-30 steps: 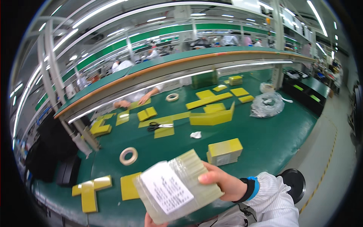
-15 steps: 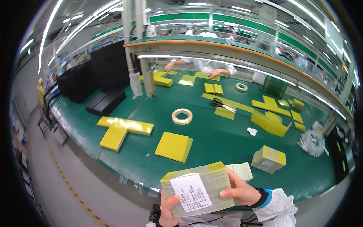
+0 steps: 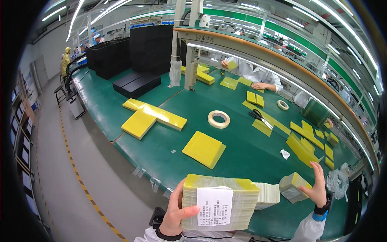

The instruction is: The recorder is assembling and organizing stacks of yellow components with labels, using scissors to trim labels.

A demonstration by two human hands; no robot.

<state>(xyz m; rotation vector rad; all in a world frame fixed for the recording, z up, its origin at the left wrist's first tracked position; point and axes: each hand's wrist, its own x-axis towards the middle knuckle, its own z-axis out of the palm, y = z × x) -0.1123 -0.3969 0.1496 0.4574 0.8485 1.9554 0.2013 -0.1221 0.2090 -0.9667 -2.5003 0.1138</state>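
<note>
My left hand (image 3: 177,211) grips a thick stack of yellow sheets (image 3: 246,203) by its left side. The stack is wrapped in clear film, and a white printed label (image 3: 215,206) sits on its front face. My right hand (image 3: 316,187) is open, fingers raised and thumb apart, beside a smaller wrapped yellow block (image 3: 294,187) on the table. The thumb overlaps that block's right edge; whether it touches, I cannot tell. A stack of pale sheets (image 3: 267,195) stands between the two, partly hidden behind the held stack.
On the green table (image 3: 169,147) lie a loose yellow sheet pile (image 3: 203,149), yellow packs (image 3: 139,123), a tape roll (image 3: 219,119), scissors (image 3: 261,117) and black boxes (image 3: 137,84). A crumpled plastic bag (image 3: 338,181) lies right. Across the table, a co-worker's hand (image 3: 262,86) rests near sheets.
My right hand has let go of the wrapped stack and moved right to the smaller block. The left hand keeps the stack, now more upright. The view has swung left.
</note>
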